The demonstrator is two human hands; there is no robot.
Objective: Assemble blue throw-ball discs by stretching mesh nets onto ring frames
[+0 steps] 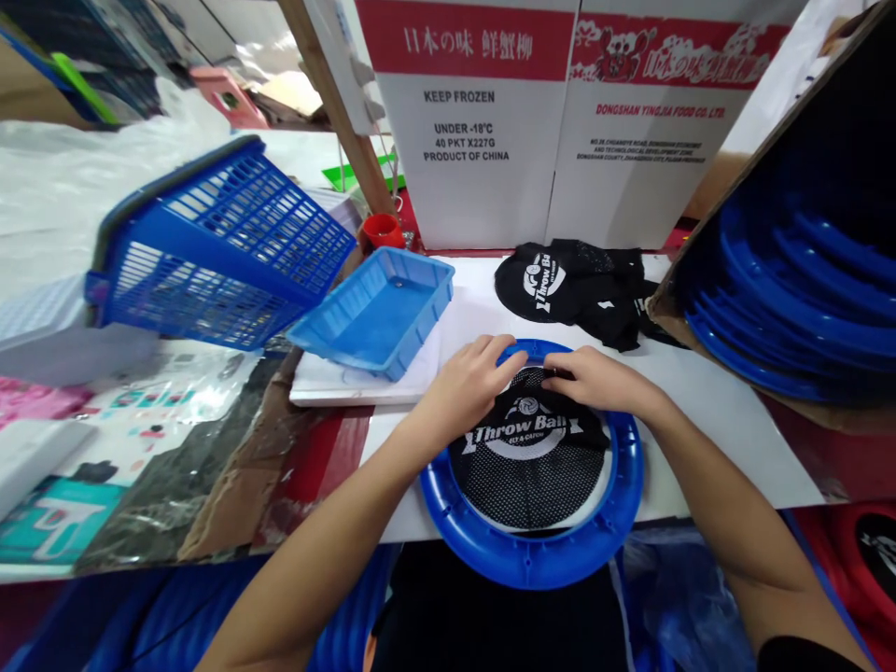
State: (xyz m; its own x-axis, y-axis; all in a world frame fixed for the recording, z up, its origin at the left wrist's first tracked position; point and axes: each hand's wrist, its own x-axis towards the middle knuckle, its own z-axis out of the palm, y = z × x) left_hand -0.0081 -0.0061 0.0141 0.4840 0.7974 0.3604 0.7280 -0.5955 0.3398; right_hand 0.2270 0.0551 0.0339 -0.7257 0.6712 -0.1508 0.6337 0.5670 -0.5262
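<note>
A blue plastic ring (pixel 532 563) lies in front of me, its near side over the table's edge. Inside it sits a black mesh cloth (pixel 532 485) printed "Throw Ball". My left hand (pixel 472 381) is closed over the ring's far left rim, its thumb at the cloth's upper edge. On the far right, my right hand (pixel 598 378) rests over the rim with thumb and fingers pinched at the cloth's top edge. More black printed mesh cloths (pixel 570 285) lie loosely piled beyond the ring.
A light-blue tray (pixel 374 313) stands left of the ring, beside a tilted blue basket (pixel 224 238). White cartons (pixel 483 201) wall off the back. At right, an open cardboard box (pixel 752 210) holds several blue rings (pixel 791 308). A red cup (pixel 383 230) sits behind the tray.
</note>
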